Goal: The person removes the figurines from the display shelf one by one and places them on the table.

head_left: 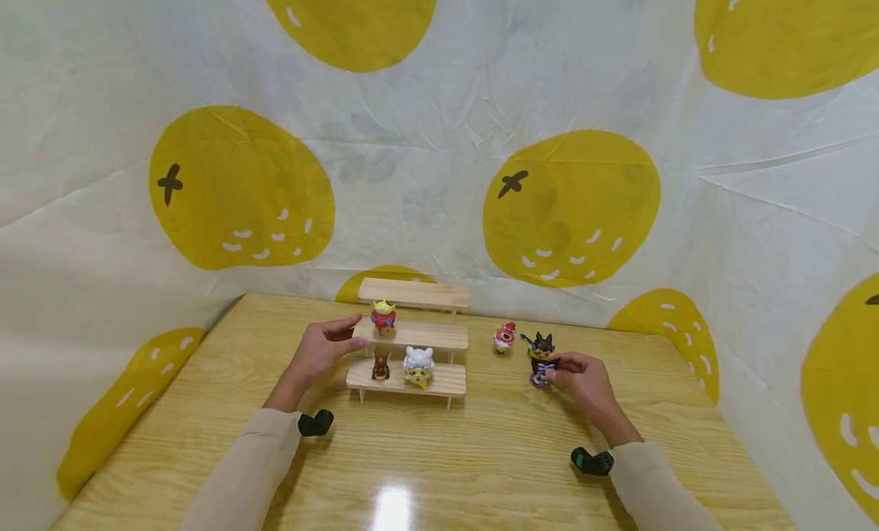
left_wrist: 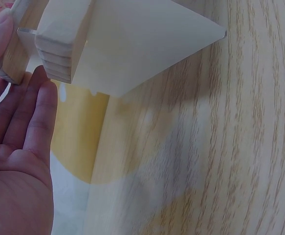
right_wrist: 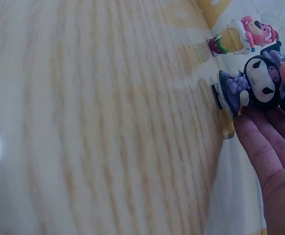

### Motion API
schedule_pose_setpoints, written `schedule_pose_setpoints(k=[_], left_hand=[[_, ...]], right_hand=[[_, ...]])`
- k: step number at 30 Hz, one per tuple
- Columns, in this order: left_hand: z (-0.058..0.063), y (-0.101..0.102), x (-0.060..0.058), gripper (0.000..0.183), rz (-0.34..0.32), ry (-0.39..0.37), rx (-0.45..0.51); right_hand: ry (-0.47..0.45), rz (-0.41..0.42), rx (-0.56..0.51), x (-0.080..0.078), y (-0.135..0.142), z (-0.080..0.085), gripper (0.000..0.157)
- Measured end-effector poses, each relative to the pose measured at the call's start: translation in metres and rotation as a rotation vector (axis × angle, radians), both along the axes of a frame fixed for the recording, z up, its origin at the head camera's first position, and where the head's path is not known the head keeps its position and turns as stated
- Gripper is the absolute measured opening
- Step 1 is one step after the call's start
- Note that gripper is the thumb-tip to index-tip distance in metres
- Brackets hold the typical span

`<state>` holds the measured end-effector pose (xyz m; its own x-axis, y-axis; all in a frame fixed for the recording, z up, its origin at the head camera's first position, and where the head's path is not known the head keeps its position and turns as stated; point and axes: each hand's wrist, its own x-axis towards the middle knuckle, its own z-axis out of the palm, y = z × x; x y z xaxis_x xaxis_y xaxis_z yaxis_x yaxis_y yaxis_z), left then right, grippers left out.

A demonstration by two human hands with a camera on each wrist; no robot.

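Observation:
My right hand [head_left: 584, 378] pinches a black-and-purple figurine [head_left: 541, 372] with a white face, its thumb and fingers on the head in the right wrist view. Directly behind that figurine are a black horned top and some yellow; whether these belong to a second figure I cannot tell. My left hand [head_left: 319, 355] is at the left end of the middle tier of a wooden three-tier shelf [head_left: 433, 334]. Its thumb and loosely bent fingers lie around the plank end. Closest to the left fingertips is a figurine in red with a yellow-green head [head_left: 383, 317].
A brown figurine [head_left: 381, 367] and a white-headed yellow one [head_left: 418, 368] stand on the lowest tier. On the wood-grain table [head_left: 494, 447], a pink-and-red figurine [head_left: 504, 338] stands right of the shelf. White cloth with yellow fruit prints surrounds the table's back and sides.

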<state>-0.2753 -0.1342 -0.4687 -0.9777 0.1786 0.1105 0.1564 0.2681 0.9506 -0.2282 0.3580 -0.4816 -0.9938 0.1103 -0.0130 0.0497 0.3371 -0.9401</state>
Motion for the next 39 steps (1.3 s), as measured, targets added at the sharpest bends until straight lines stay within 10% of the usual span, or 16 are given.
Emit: schedule_pose_setpoints(k=[17, 39], left_hand=[[0.001, 0.000, 0.000, 0.067, -0.005, 0.010, -0.008], [0.000, 0.000, 0.001, 0.066, 0.000, -0.007, -0.004]], right_hand=[[0.085, 0.080, -0.042, 0.004, 0.019, 0.011, 0.049], [0.206, 0.028, -0.378, -0.005, 0.007, 0.059, 0.040]])
